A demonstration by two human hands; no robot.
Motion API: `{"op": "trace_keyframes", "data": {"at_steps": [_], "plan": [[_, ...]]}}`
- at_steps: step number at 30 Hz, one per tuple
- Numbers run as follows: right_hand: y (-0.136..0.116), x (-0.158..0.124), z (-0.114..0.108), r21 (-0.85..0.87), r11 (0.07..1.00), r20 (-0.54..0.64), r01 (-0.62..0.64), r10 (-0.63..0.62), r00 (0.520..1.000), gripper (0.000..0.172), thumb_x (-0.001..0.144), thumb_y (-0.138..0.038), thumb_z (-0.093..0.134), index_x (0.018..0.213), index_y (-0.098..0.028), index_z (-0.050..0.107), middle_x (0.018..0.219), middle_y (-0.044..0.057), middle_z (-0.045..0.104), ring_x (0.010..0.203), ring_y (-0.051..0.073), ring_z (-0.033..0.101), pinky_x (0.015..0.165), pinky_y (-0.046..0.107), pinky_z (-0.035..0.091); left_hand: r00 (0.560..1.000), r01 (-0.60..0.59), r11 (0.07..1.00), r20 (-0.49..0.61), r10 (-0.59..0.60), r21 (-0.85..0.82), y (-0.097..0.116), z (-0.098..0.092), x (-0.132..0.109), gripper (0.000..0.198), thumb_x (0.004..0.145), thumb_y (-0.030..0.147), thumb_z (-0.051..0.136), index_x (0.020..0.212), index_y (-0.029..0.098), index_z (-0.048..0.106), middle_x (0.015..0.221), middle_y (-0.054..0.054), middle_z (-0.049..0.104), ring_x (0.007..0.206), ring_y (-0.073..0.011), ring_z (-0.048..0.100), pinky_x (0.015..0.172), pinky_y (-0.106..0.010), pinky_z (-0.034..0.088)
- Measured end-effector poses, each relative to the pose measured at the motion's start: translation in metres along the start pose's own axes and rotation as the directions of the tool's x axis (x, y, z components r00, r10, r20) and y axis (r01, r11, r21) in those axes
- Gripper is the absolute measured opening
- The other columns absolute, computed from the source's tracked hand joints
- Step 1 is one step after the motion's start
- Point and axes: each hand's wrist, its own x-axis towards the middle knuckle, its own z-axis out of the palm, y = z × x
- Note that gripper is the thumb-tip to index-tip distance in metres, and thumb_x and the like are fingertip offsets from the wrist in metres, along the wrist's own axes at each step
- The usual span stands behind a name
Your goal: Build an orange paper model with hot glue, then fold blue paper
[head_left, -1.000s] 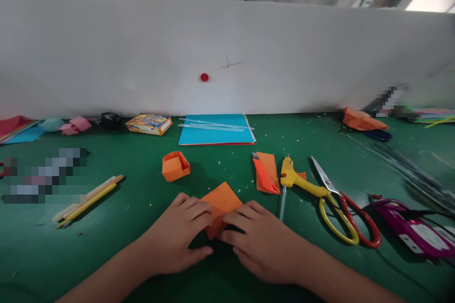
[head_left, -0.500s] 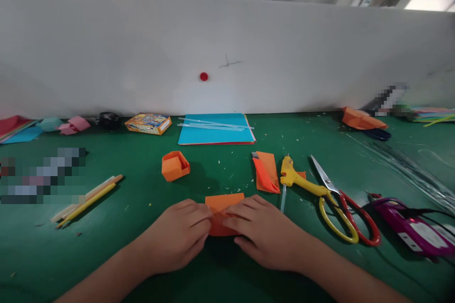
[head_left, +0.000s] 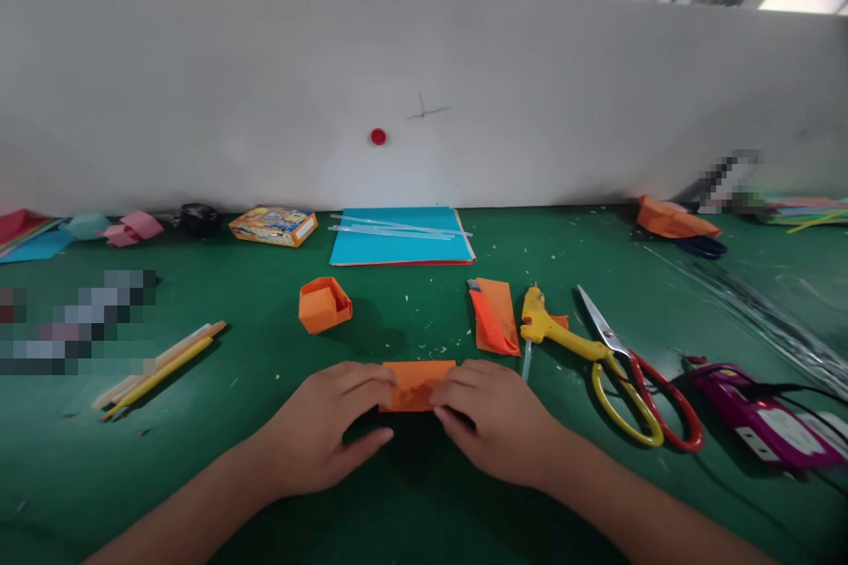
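A small folded strip of orange paper (head_left: 417,384) lies on the green table in front of me, one hand at each end. My left hand (head_left: 337,424) holds down its left end with the fingertips, and the thumb is stretched out below, off the paper. At the right end, the curled fingers of my right hand (head_left: 494,419) press the paper, its thumb close to the near edge. The fingertips cover both ends of the strip. Beyond my left hand sits a folded orange paper ring (head_left: 324,306).
To the right lie an orange-handled cutter (head_left: 491,324) on orange paper, a yellow glue gun (head_left: 540,318), scissors (head_left: 626,371) and a purple device (head_left: 761,419) with cables. Yellow sticks (head_left: 165,371) lie left. Blue sheets (head_left: 397,243) and a small box (head_left: 274,226) are near the white partition (head_left: 265,88).
The orange paper's near flap has been folded up, making the strip narrower. My left thumb has come away from the paper. The view has tilted slightly downward.
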Motion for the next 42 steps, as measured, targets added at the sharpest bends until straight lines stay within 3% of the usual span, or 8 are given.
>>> {"op": "trace_keyframes", "data": {"at_steps": [3, 10, 17, 21, 28, 34, 42], "plan": [[0.0, -0.001, 0.002, 0.063, 0.997, -0.059, -0.047, 0.051, 0.997, 0.022, 0.1, -0.021, 0.051, 0.098, -0.022, 0.073, 0.091, 0.003, 0.075, 0.082, 0.018, 0.065, 0.075, 0.033, 0.044, 1.0, 0.024, 1.0, -0.013, -0.024, -0.013, -0.002, 0.004, 0.001, 0.02, 0.101, 0.018, 0.047, 0.112, 0.024, 0.063, 0.118, -0.007, 0.074, 0.106, -0.0211, 0.072, 0.09, -0.036, 0.059], [0.004, 0.007, 0.006, 0.048, 0.988, -0.087, -0.148, 0.152, 0.984, 0.026, 0.1, -0.023, 0.052, 0.109, -0.024, 0.077, 0.095, 0.005, 0.079, 0.086, 0.02, 0.071, 0.079, 0.035, 0.047, 0.947, 0.287, 0.943, -0.099, -0.306, -0.169, -0.007, 0.015, 0.004, 0.024, 0.094, 0.018, 0.054, 0.115, 0.024, 0.064, 0.11, -0.004, 0.074, 0.087, -0.0158, 0.075, 0.072, -0.024, 0.061], [0.01, 0.016, 0.013, -0.011, 0.981, -0.062, -0.192, 0.191, 0.98, 0.027, 0.1, -0.022, 0.052, 0.112, -0.025, 0.077, 0.094, 0.004, 0.078, 0.088, 0.021, 0.071, 0.077, 0.033, 0.046, 0.974, 0.169, 0.986, -0.154, -0.165, 0.01, -0.009, 0.02, 0.001, 0.023, 0.098, 0.017, 0.051, 0.106, 0.023, 0.071, 0.132, -0.01, 0.065, 0.108, -0.0208, 0.071, 0.096, -0.037, 0.059], [0.012, 0.018, 0.014, -0.004, 0.984, -0.044, -0.176, 0.176, 0.983, 0.027, 0.102, -0.023, 0.051, 0.114, -0.024, 0.076, 0.1, 0.005, 0.078, 0.093, 0.021, 0.071, 0.08, 0.033, 0.046, 0.977, 0.174, 0.984, -0.128, -0.168, 0.037, -0.007, 0.018, 0.002, 0.018, 0.095, 0.019, 0.056, 0.106, 0.021, 0.07, 0.132, -0.012, 0.064, 0.113, -0.0239, 0.07, 0.096, -0.039, 0.06], [0.014, 0.026, 0.013, -0.013, 0.98, -0.02, -0.197, 0.197, 0.98, 0.024, 0.102, -0.023, 0.052, 0.11, -0.024, 0.075, 0.103, 0.003, 0.079, 0.093, 0.02, 0.072, 0.079, 0.032, 0.046, 0.979, 0.121, 0.992, -0.172, -0.112, 0.044, -0.012, 0.023, 0.001, 0.023, 0.097, 0.015, 0.053, 0.102, 0.022, 0.074, 0.126, -0.01, 0.067, 0.101, -0.0193, 0.072, 0.093, -0.034, 0.059], [0.014, 0.028, 0.015, -0.029, 0.98, -0.018, -0.198, 0.197, 0.98, 0.025, 0.104, -0.022, 0.049, 0.112, -0.023, 0.073, 0.101, 0.004, 0.077, 0.094, 0.02, 0.07, 0.08, 0.031, 0.045, 0.974, 0.159, 0.987, -0.166, -0.154, 0.016, -0.014, 0.023, 0.003, 0.018, 0.096, 0.017, 0.055, 0.101, 0.022, 0.072, 0.126, -0.01, 0.068, 0.112, -0.0229, 0.069, 0.097, -0.04, 0.057], [0.016, 0.031, 0.014, -0.046, 0.966, -0.012, -0.255, 0.254, 0.967, 0.024, 0.103, -0.024, 0.05, 0.111, -0.025, 0.072, 0.096, 0.003, 0.076, 0.084, 0.02, 0.071, 0.067, 0.028, 0.042, 0.975, 0.186, 0.982, -0.132, -0.18, 0.038, -0.018, 0.023, 0.007, 0.018, 0.097, 0.019, 0.058, 0.106, 0.024, 0.072, 0.118, -0.007, 0.074, 0.111, -0.0251, 0.068, 0.096, -0.046, 0.053]]}}
